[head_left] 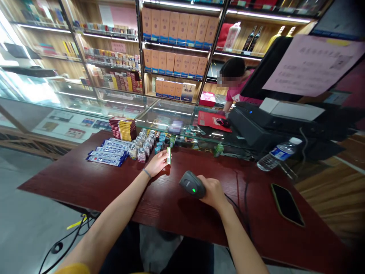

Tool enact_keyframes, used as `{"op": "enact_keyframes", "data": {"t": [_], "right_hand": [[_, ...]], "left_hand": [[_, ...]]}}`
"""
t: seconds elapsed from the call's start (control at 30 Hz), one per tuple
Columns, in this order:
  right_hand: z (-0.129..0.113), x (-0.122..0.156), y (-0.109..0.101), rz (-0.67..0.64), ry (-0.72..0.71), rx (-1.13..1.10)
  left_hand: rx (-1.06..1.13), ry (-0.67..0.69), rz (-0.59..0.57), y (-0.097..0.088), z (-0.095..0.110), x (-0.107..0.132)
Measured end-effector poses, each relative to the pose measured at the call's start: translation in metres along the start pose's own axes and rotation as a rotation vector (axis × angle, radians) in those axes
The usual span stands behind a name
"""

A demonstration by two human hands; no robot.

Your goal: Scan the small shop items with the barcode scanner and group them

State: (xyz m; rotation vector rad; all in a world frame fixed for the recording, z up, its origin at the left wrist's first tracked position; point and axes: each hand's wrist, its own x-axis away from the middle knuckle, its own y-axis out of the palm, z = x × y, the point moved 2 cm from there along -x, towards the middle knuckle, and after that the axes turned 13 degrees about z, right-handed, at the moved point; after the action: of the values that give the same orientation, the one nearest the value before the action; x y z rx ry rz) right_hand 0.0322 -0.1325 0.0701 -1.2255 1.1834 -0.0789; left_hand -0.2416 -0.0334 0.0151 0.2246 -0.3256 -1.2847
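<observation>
My left hand (157, 163) is closed on a small green and white pack (169, 156), held up on edge above the table. My right hand (212, 191) grips a dark barcode scanner (190, 183) with a green light lit on top; its head points left, towards the pack. Just beyond my left hand stand several clear jars with silver lids (142, 154). Small teal containers (158, 147) are beside them, and a green container (172, 140) is behind the pack. Blue and white sachets (110, 152) lie at the left, in front of a stack of red and yellow packs (122, 128).
A glass counter (168, 108) runs behind the table (176, 213). On the right are a water bottle (278, 155), a phone (288, 204) and a black machine (253, 123). The scanner's cable trails behind my right hand. A person (238, 82) in pink is behind the counter.
</observation>
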Motion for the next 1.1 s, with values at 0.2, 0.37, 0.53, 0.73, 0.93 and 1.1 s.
{"op": "enact_keyframes", "data": {"t": [0.2, 0.37, 0.53, 0.73, 0.93, 1.1], "right_hand": [[0.008, 0.002, -0.001, 0.092, -0.012, 0.021], [0.025, 0.006, -0.006, 0.345, 0.027, 0.099], [0.039, 0.008, -0.018, 0.538, 0.131, 0.196], [0.05, 0.013, -0.03, 0.635, 0.236, 0.249], [0.071, 0.027, -0.039, 0.775, 0.339, 0.297], [0.092, 0.045, -0.039, 0.907, 0.478, 0.32]], "left_hand": [[0.098, -0.157, -0.105, 0.002, 0.002, 0.008], [-0.071, 0.071, -0.117, 0.015, -0.002, 0.018], [-0.406, 0.384, -0.064, 0.048, -0.013, 0.027], [-0.537, 0.474, 0.028, 0.129, -0.041, 0.028], [-0.505, 0.489, 0.064, 0.209, -0.083, 0.023], [-0.571, 0.496, 0.101, 0.255, -0.101, 0.018]]}}
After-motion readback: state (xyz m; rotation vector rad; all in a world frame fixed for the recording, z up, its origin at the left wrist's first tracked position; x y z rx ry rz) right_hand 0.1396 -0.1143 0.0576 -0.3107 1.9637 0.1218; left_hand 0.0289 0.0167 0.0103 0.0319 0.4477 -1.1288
